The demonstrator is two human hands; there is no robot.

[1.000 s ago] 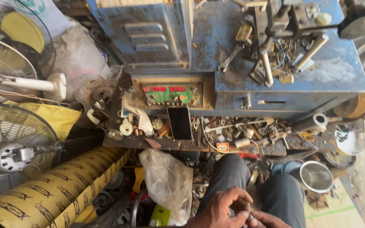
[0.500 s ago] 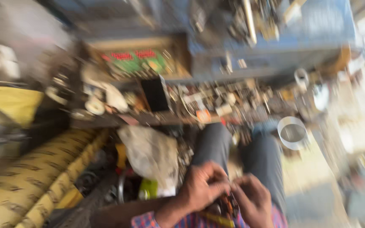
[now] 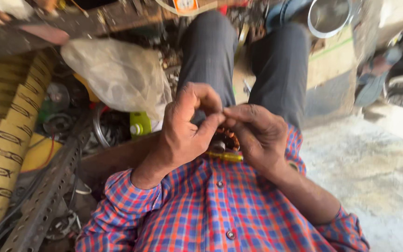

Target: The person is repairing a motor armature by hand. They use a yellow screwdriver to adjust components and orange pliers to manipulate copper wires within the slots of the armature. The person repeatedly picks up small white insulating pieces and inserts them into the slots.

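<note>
Here, low against the belly of a red-and-blue checked shirt [image 3: 220, 210]: a round motor part wound with copper-coloured wire [image 3: 225, 138], mostly hidden between the two hands, resting on the lap just above a yellow tool handle [image 3: 227, 156] lying crosswise under it. Left hand [image 3: 187, 128] curled over the part's left side, its grip pressed together, thumb and forefinger pinching something too small to make out right above the copper winding. Right hand [image 3: 255, 133] cupped around the part's right side, fingertips meeting the left hand's pinch; grip closed likewise, on what exactly cannot be told. Both sleeves rolled to the forearm.

Beyond the hands, two knees in dark grey trousers [image 3: 243, 60] stretching away toward the top of the view. Left of the legs, a crumpled translucent plastic bag [image 3: 117, 72], and below it a small green-yellow bottle with a white cap [image 3: 139, 125] among dark metal scraps. Further left, a long yellow roll printed with dark marks [image 3: 5, 135] and a perforated grey metal angle bar [image 3: 47, 196] running diagonally. Top right, a shiny round steel bowl [image 3: 328, 18]; lower right, pale bare concrete floor [image 3: 374, 172].
</note>
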